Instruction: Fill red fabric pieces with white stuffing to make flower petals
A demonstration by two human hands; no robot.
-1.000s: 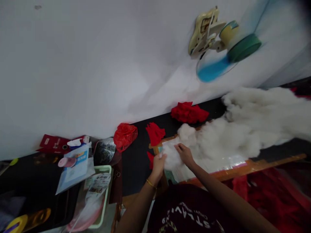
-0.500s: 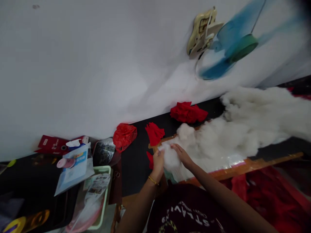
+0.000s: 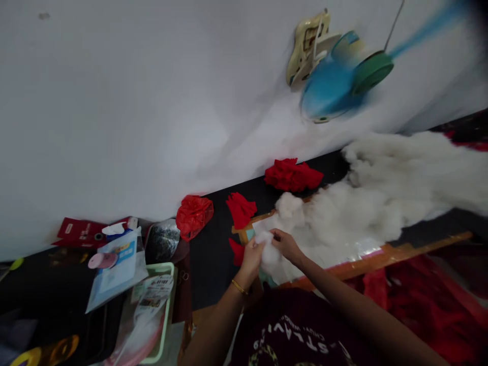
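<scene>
A small tuft of white stuffing point(image 3: 269, 248) is held between my two hands, low in the middle of the view. My left hand point(image 3: 251, 256), with a gold bangle at the wrist, pinches its left side. From the right, my right hand point(image 3: 285, 245) has its thumb and fingers closed on the other side. Beyond and to the right spreads a large heap of fluffy white stuffing point(image 3: 366, 208). Two red cloth pieces, a gathered one point(image 3: 241, 209) and a smaller pointed one point(image 3: 237, 251), lie just left of the hands.
A crumpled red cloth pile point(image 3: 293, 175) lies against the wall. Leftward are a red plastic bag point(image 3: 194, 217), a pale green basket point(image 3: 168, 310) and a pink spool point(image 3: 102, 260) on a clear packet. A blue fan point(image 3: 335, 84) spins on the wall. Red fabric point(image 3: 415, 305) lies below the table's edge.
My hands have drawn closer together around the white tuft, and my right-hand fingers have curled in more. The view has shifted slightly; the fan blades have turned.
</scene>
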